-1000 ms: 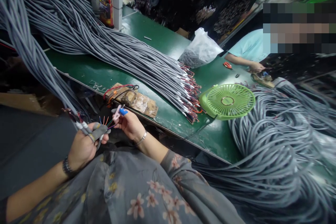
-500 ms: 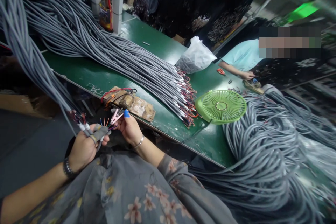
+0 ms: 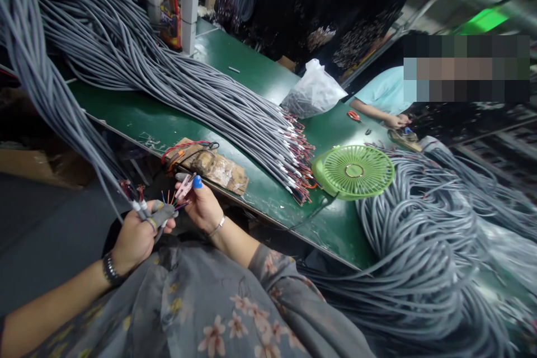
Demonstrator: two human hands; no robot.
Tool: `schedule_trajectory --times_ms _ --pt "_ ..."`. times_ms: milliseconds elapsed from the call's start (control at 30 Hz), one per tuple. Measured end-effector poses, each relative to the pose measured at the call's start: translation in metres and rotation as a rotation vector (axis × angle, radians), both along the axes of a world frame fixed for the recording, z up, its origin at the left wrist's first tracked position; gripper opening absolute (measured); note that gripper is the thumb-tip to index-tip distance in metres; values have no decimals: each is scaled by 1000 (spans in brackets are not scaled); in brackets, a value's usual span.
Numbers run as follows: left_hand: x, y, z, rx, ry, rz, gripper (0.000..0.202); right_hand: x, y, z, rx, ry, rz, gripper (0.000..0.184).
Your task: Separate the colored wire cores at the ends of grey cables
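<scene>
My left hand (image 3: pixel 136 238) is closed around grey cables (image 3: pixel 141 210) with white sleeves near their ends. Grey covers wrap some of its fingers. Several thin coloured wires (image 3: pixel 169 198) fan out above that thumb. Just to the right, my right hand (image 3: pixel 205 207) pinches a small pink tool (image 3: pixel 184 186), clip-like in shape; its exact kind is unclear. Blue tape (image 3: pixel 197 181) wraps the right thumb. The tool's tip lies close to the fanned wires, and I cannot tell whether they touch.
A long bundle of grey cables (image 3: pixel 201 92) lies across the green table (image 3: pixel 251 75). A taped wooden block (image 3: pixel 222 170) sits at the near edge. To the right are a green fan (image 3: pixel 353 170), a plastic bag (image 3: pixel 314 89) and coiled cables (image 3: pixel 419 224). A co-worker's hands (image 3: pixel 396 121) are beyond.
My right hand has shifted slightly left and down. The pink tool has turned; its spread V shape now looks narrower. My left hand keeps its hold on the cables.
</scene>
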State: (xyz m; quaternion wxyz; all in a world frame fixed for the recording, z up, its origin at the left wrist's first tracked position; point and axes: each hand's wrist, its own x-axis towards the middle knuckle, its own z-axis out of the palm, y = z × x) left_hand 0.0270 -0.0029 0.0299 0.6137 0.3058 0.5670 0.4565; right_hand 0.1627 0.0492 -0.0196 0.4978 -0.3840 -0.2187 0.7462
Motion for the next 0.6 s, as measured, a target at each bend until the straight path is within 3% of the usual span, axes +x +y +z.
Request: schedule_trajectory --times_ms 100,333,467,600 --pt "-4 -2 -3 32 17 -38 40 3 -2 2 -1 -1 23 57" --pt "-16 -12 -13 92 123 -79 38 22 -26 5 73 -61 314 77" --pt "-20 -16 -13 134 196 -132 44 21 -42 12 136 -204 264 62" --pt "-23 -10 -5 155 200 -249 37 17 -42 21 181 -273 234 52"
